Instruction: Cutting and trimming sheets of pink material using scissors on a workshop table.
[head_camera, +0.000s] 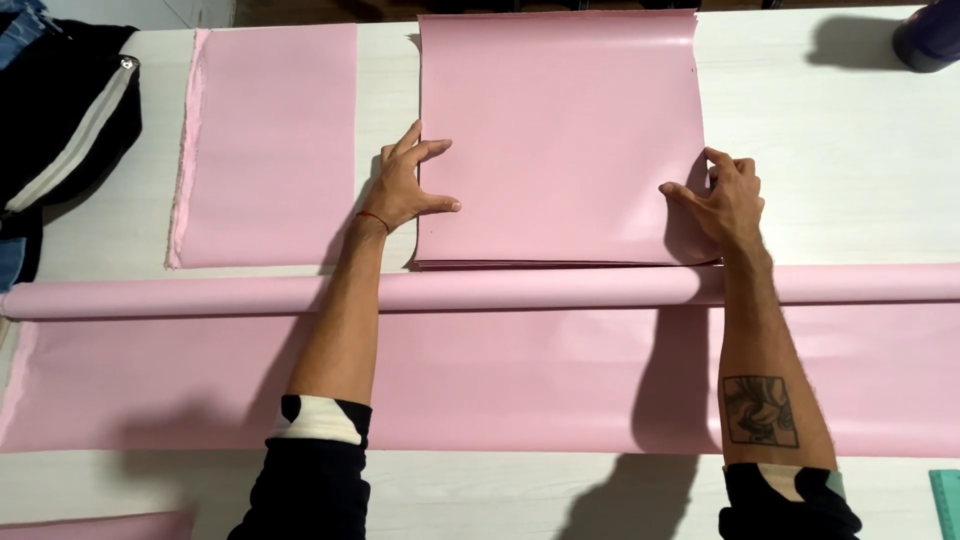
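- The left hand (408, 188) lies flat on the left edge of a stack of square pink sheets (560, 130), fingers spread and open, thumb pressing on the top sheet; it clamps nothing.
- The right hand (725, 198) rests at the stack's right edge near the lower corner, fingers bent with the tips on the sheet edge; whether it pinches the edge cannot be told.
- The stack sits on the white table (860, 150), in the middle at the far side, its near edge just beside a pink roll (500, 292).
- The roll runs across the table from left to right, with its unrolled pink material (500, 380) spread flat toward the person; both forearms cross over it.
- A separate pink sheet (270, 140) with a rough left edge lies left of the stack, apart from it.
- Dark clothing with a pale stripe (60, 120) lies at the far left.
- A dark purple container (930, 40) stands at the far right corner.
- A green ruler corner (946, 500) shows at the bottom right.
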